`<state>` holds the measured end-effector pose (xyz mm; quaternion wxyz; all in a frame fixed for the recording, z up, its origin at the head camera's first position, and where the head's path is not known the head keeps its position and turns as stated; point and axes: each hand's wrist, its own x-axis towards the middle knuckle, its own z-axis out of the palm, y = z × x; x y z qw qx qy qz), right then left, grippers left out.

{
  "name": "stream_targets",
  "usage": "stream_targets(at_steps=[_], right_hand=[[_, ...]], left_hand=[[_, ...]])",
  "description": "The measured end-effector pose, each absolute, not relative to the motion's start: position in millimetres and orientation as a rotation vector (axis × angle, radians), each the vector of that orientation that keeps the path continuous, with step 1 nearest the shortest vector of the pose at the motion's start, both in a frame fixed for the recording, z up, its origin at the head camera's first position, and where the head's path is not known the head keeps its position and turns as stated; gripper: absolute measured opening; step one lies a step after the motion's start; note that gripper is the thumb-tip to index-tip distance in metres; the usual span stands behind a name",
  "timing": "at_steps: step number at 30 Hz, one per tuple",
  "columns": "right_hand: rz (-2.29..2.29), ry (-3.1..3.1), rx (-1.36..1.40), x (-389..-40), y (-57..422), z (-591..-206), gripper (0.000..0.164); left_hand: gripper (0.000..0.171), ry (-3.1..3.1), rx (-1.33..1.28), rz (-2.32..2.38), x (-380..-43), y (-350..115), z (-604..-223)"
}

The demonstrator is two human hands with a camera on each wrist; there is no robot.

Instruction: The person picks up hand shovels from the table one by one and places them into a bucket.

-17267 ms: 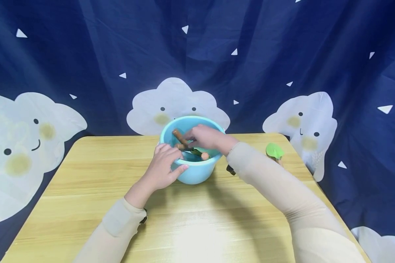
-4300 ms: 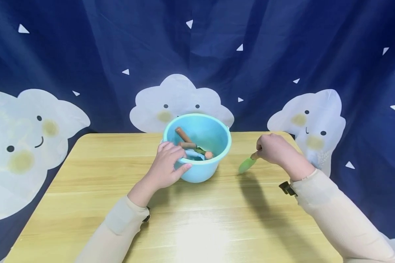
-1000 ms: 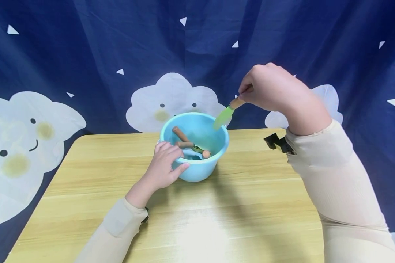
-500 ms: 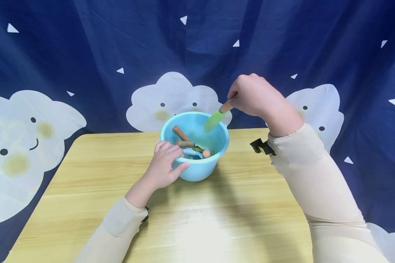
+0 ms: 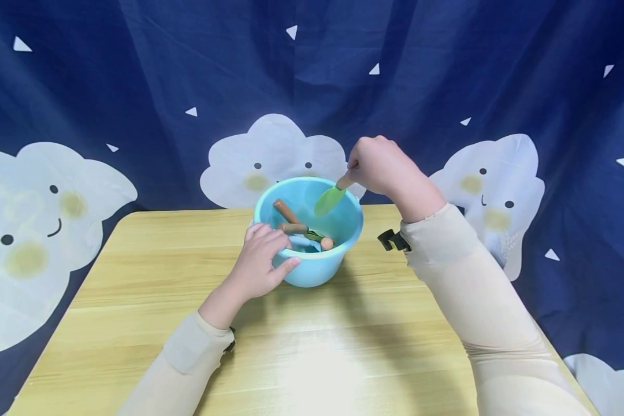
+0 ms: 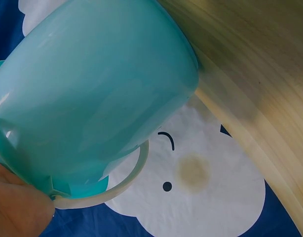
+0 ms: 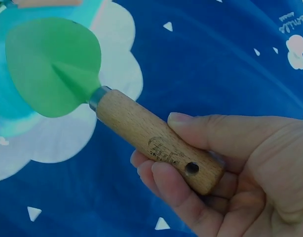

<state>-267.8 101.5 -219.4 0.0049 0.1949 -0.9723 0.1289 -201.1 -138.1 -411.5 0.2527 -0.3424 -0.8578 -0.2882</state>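
A light blue bucket [image 5: 312, 268] stands upright at the back of the table. My left hand [image 5: 260, 260] grips its near-left rim, fingers over the edge and thumb outside. In the left wrist view the bucket's wall [image 6: 102, 89] and its pale handle [image 6: 127, 185] show beside part of that hand. My right hand [image 5: 379, 164] pinches the wooden handle of a small green trowel [image 5: 330, 200]. Its blade points down into the bucket's mouth, above the things inside. The right wrist view shows thumb and fingers on the handle's end [image 7: 161, 143].
Inside the bucket lie several tools with wooden handles [image 5: 293, 228], and a light blue piece [image 5: 304, 242]; their heads are mostly hidden. The wooden table [image 5: 151, 277] extends around the bucket. A dark blue curtain [image 5: 416, 69] with white clouds hangs right behind it.
My right hand picked up the trowel from the table's right side, lifted it, and has since moved left and down, bringing the blade inside the bucket's mouth. My left hand stays on the rim.
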Motion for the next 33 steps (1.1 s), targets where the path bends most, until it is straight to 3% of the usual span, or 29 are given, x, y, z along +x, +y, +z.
stream_targets(at_steps=[7, 19, 29, 33], right_hand=[[0.465, -3.096, 0.507, -273, 92, -238, 0.015], [0.484, -3.085, 0.495, -281, 87, -263, 0.014], [0.433, -3.079, 0.496, -281, 80, -282, 0.024], [0.414, -3.077, 0.518, -281, 78, -287, 0.018]], left_hand=[[0.052, -2.325, -0.932, -0.786, -200, -138, -411], [0.054, -2.302, -0.925, -0.782, -198, -136, -411], [0.053, -2.309, -0.929, -0.796, -198, -136, -411], [0.053, -2.313, -0.927, -0.796, -198, -135, -410]])
